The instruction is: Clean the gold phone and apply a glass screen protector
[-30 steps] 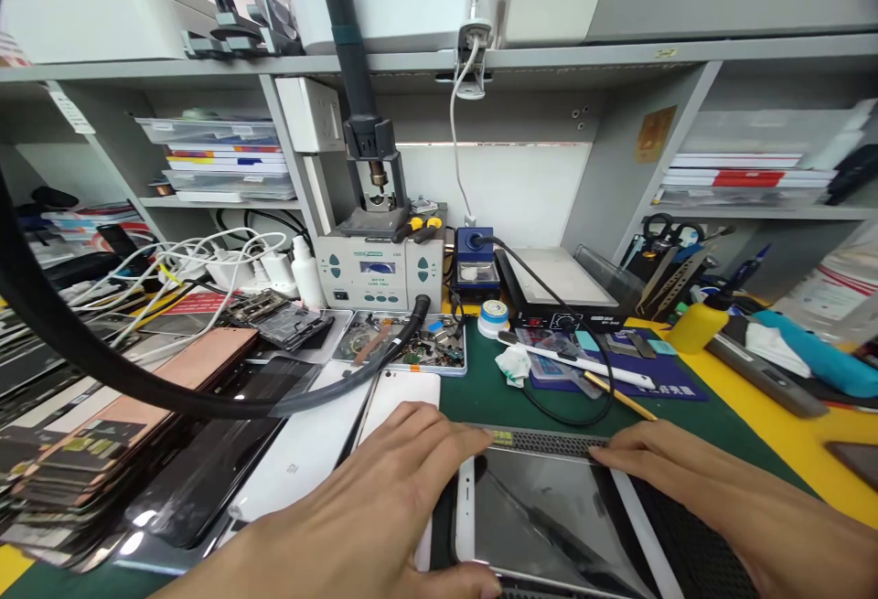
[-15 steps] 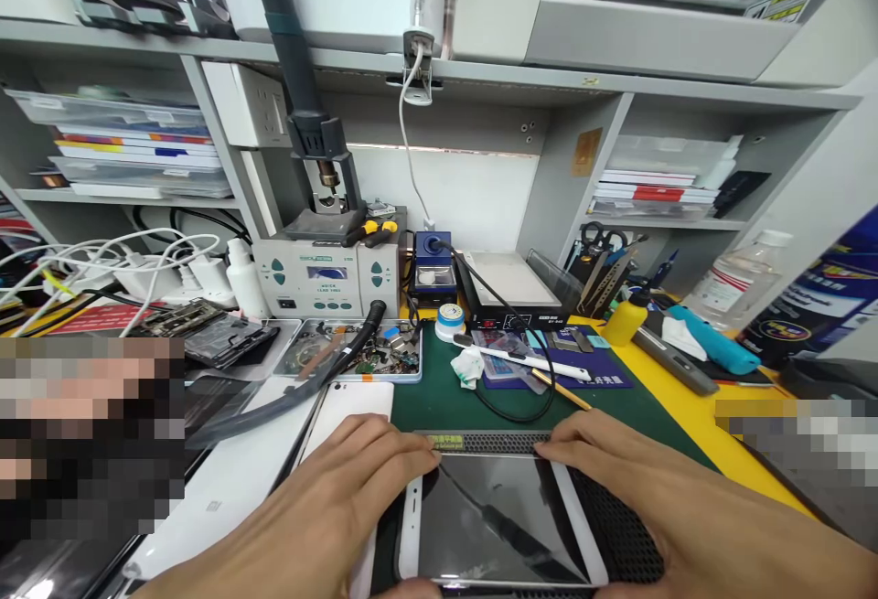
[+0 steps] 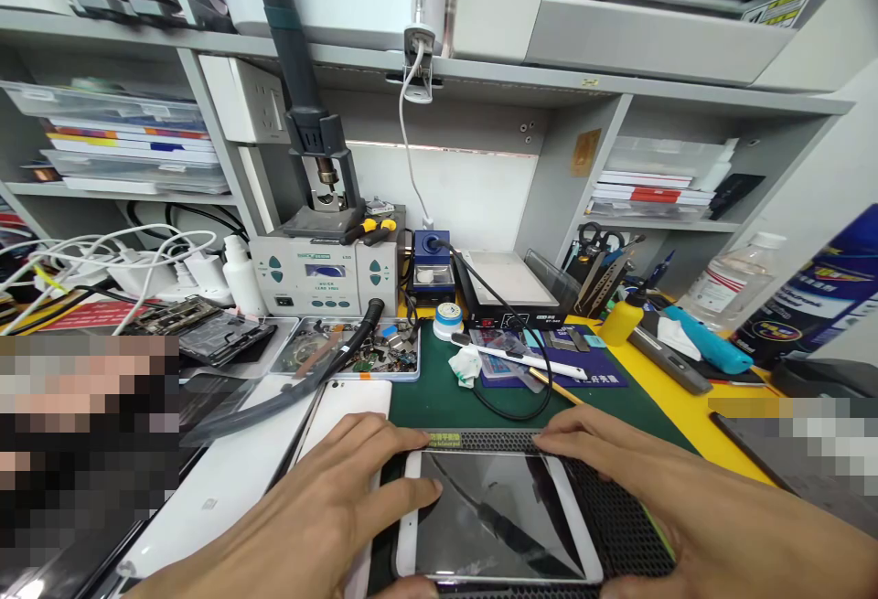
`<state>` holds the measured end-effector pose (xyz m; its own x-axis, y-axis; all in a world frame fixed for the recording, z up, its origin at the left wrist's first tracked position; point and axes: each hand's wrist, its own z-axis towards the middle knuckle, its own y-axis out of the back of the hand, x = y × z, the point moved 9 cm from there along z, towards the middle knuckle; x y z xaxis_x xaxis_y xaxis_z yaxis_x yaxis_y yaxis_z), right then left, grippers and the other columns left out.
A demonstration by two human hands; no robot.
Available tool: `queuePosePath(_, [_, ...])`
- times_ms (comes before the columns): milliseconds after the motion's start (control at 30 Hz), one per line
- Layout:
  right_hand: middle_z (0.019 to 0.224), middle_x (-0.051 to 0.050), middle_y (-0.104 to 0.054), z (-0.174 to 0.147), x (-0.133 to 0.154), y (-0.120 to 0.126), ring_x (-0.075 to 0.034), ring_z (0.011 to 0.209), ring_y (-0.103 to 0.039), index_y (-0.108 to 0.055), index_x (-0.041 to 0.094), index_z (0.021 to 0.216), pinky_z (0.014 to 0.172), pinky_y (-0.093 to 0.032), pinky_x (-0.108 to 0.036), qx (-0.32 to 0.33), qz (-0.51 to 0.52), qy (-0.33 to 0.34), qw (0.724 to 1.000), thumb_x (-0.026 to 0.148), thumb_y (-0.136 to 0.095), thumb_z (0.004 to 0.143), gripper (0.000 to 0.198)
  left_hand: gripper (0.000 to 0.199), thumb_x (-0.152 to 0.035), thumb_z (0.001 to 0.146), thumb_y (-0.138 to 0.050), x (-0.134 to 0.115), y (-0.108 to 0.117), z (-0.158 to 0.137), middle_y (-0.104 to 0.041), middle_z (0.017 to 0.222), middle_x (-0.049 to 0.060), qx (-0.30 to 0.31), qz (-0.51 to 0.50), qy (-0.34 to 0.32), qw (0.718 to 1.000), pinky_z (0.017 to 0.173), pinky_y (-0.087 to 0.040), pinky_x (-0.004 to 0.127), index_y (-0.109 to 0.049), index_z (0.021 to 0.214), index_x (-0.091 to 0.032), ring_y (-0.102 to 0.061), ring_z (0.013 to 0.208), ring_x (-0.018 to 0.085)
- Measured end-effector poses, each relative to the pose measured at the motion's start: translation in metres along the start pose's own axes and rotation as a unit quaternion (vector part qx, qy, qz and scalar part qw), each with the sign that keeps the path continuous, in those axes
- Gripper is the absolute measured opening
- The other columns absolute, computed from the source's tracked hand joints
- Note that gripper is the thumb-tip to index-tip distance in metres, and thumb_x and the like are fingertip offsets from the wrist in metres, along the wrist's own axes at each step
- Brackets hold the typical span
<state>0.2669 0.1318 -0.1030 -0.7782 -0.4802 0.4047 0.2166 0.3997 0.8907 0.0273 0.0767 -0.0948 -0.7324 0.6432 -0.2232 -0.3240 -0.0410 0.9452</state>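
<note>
A white-framed phone [image 3: 504,517] with a dark, reflective screen lies sideways on a black perforated mat [image 3: 621,512]. My left hand [image 3: 343,498] curves round the phone's left side. One fingertip rests by the mat's yellow-green label, another finger extends over the screen's upper left, and the thumb is at the near edge. On the other side, my right hand [image 3: 658,489] arches over the right end, fingertips by the far edge and thumb beside the near right corner. A white phone-like panel [image 3: 349,416] lies partly under my left hand.
Behind are a hot-air station [image 3: 326,274], a tray of small parts [image 3: 384,352], a white-handled tool [image 3: 535,357], a flux tub [image 3: 448,317] and a heating plate [image 3: 504,283]. White back covers [image 3: 219,480] lie left; a yellow bottle [image 3: 621,320] stands right.
A finger of my left hand has shifted from the phone's upper left corner nearer along the screen. My right hand has moved slightly, showing more of the mat. The view has shifted slightly.
</note>
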Motion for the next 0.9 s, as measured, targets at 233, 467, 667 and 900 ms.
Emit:
queuePosePath(233, [0.134,-0.003,-0.066,0.008,0.009,0.027,-0.027,0.108,-0.069,-0.064,0.038,0.130,0.092,-0.058,-0.037,-0.118,0.046,-0.027,0.992,0.056,-0.051,0.100,0.037,0.049,-0.039,0.090,-0.072,-0.001,0.004,0.000,-0.045,0.155,-0.001,0.004,-0.016,0.007,1.000,0.109,-0.054,0.045,-0.061,0.137,-0.044,-0.051,0.136,0.032])
queuePosePath(467, [0.141,0.000,-0.061,0.014,0.008,0.009,-0.028,0.114,-0.064,-0.063,0.040,0.130,0.086,-0.056,-0.036,-0.054,0.043,-0.023,0.997,0.053,-0.052,0.100,0.034,0.058,-0.041,0.089,-0.073,-0.001,-0.003,-0.004,-0.036,0.161,-0.001,0.001,0.018,-0.002,1.000,0.110,-0.053,0.049,-0.055,0.144,-0.044,-0.046,0.140,0.034])
queuePosePath(667, [0.133,-0.001,-0.063,0.017,0.013,0.008,-0.028,0.113,-0.064,-0.063,0.039,0.129,0.088,-0.055,-0.036,-0.032,0.051,-0.014,0.998,0.048,-0.055,0.099,0.032,0.057,-0.043,0.091,-0.071,0.003,-0.006,-0.007,-0.034,0.163,-0.002,0.010,0.025,0.000,1.000,0.111,-0.052,0.051,-0.054,0.145,-0.045,-0.044,0.143,0.035])
queuePosePath(900, [0.127,-0.004,-0.065,0.019,0.017,0.010,-0.028,0.111,-0.064,-0.064,0.036,0.130,0.087,-0.054,-0.035,-0.024,0.059,-0.004,0.998,0.048,-0.056,0.098,0.035,0.056,-0.039,0.088,-0.075,0.001,-0.001,-0.007,-0.036,0.163,0.000,-0.015,0.014,-0.007,1.000,0.110,-0.052,0.051,-0.059,0.141,-0.042,-0.047,0.140,0.037])
